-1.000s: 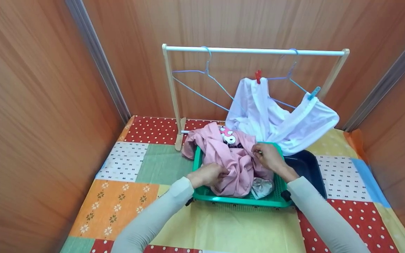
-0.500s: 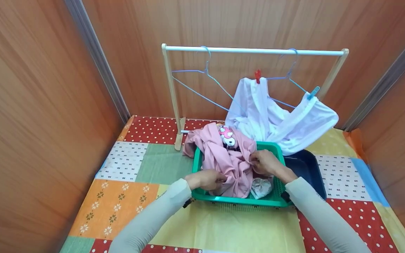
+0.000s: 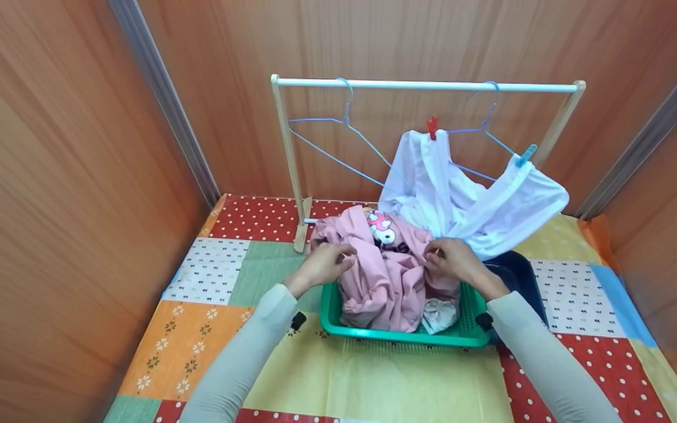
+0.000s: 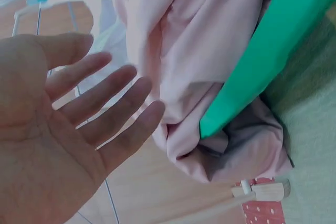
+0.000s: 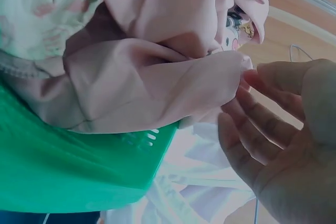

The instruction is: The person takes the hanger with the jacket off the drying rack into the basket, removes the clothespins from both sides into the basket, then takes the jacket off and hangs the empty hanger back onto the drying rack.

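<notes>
A crumpled pink garment (image 3: pixel 368 276) with a cartoon character printed on it lies heaped in a green basket (image 3: pixel 397 336). My left hand (image 3: pixel 322 264) hovers over the garment's left side; the left wrist view shows this hand (image 4: pixel 79 114) with its fingers extended and apart from the cloth. On the other side, my right hand (image 3: pixel 456 261) pinches an edge of the pink garment (image 5: pixel 173 87) between thumb and fingertips, as the right wrist view shows. A pale printed cloth (image 3: pixel 439 316) sits at the basket's front right corner.
Behind the basket stands a rack with a white rail (image 3: pixel 409 85). A bare blue hanger (image 3: pixel 347 120) hangs at left. White clothing (image 3: pixel 462 205) hangs at right by a red clothespin (image 3: pixel 432 128) and a blue clothespin (image 3: pixel 526 154). A dark tray (image 3: pixel 518 273) lies partly beneath.
My left hand has let go of the pink garment's front and moved up and left. My right hand, dipping slightly and rising again, stays at the garment's right side.
</notes>
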Tool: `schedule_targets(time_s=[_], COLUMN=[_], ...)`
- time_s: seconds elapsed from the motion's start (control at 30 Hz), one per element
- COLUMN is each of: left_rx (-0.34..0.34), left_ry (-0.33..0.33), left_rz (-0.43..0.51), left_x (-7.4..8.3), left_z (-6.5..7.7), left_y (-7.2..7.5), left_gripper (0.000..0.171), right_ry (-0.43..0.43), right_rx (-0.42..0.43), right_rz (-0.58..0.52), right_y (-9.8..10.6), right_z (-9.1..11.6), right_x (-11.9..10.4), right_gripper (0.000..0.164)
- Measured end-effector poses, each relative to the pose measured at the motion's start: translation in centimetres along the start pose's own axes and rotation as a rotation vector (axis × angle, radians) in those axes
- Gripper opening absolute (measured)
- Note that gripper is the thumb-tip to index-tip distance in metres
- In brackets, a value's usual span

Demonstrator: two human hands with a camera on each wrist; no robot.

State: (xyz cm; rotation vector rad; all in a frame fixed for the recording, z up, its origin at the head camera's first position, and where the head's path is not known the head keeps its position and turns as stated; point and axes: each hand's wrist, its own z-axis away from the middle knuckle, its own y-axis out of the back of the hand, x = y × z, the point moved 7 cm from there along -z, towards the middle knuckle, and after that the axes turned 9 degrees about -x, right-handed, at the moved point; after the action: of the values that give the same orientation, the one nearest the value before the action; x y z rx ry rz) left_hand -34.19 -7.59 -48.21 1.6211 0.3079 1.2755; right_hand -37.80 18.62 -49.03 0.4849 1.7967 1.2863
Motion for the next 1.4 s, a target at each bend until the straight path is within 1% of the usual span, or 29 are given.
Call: schedule_targets(time_s=[0.1, 0.2, 0.3, 0.37, 0.43, 0.5, 0.6, 0.67, 0.83, 0.93, 1.03, 1.1, 1.17, 1.27, 1.33, 1.4], left_rx=[0.071, 0.142, 0.215, 0.254, 0.284, 0.304, 0.317, 0.32, 0.293, 0.265, 0.237, 0.234, 0.247, 0.3, 0.334, 0.362], left_ry=[0.046, 0.084, 0.099, 0.122, 0.149, 0.177, 0.219, 0.23, 0.262, 0.304, 0.338, 0.343, 0.341, 0.329, 0.339, 0.336], left_rz=[0.047, 0.105, 0.165, 0.209, 0.252, 0.273, 0.302, 0.313, 0.383, 0.453, 0.51, 0.501, 0.465, 0.364, 0.336, 0.31], left_x=[-1.1, -2.6, -4.2, -5.3, -6.3, -7.1, -8.1, -8.7, -10.0, -10.9, -11.6, -11.8, -12.0, -12.1, -12.2, -12.2], left_z=[-0.3, -0.6, -1.0, -1.2, -1.4, -1.7, -2.2, -2.6, -3.4, -3.7, -3.9, -3.9, -3.9, -3.8, -3.7, -3.7], left_y=[0.9, 1.8, 2.5, 2.8, 3.0, 3.1, 3.0, 2.9, 2.1, 1.4, 0.8, 0.7, 0.8, 1.3, 1.6, 1.9], left_gripper=[0.034, 0.035, 0.034, 0.035, 0.036, 0.037, 0.039, 0.041, 0.05, 0.056, 0.058, 0.056, 0.048, 0.031, 0.022, 0.017], right_ry=[-0.023, -0.047, -0.077, -0.088, -0.107, -0.125, -0.163, -0.185, -0.239, -0.269, -0.279, -0.267, -0.245, -0.208, -0.179, -0.172], right_rx=[0.038, 0.09, 0.119, 0.115, 0.091, 0.06, 0.015, -0.002, -0.04, -0.083, -0.109, -0.099, -0.07, -0.011, 0.028, 0.066], right_rz=[0.0, -0.008, -0.019, -0.022, -0.028, -0.024, -0.024, -0.027, -0.049, -0.071, -0.097, -0.101, -0.094, -0.082, -0.069, -0.073], right_y=[0.4, 0.9, 1.3, 1.3, 1.3, 1.1, 0.8, 0.5, -0.2, -1.0, -1.7, -2.0, -2.0, -1.9, -1.8, -1.6], right_z=[-0.3, -0.8, -1.4, -1.8, -2.3, -2.7, -3.3, -3.8, -4.8, -5.1, -5.3, -5.4, -5.4, -5.4, -5.3, -5.1], right_x=[0.2, 0.4, 0.7, 1.0, 1.2, 1.4, 1.9, 2.4, 3.3, 3.6, 3.7, 3.7, 3.6, 3.5, 3.5, 3.7], right_gripper=[0.01, 0.01, 0.012, 0.017, 0.023, 0.03, 0.037, 0.039, 0.046, 0.05, 0.051, 0.047, 0.042, 0.033, 0.028, 0.025])
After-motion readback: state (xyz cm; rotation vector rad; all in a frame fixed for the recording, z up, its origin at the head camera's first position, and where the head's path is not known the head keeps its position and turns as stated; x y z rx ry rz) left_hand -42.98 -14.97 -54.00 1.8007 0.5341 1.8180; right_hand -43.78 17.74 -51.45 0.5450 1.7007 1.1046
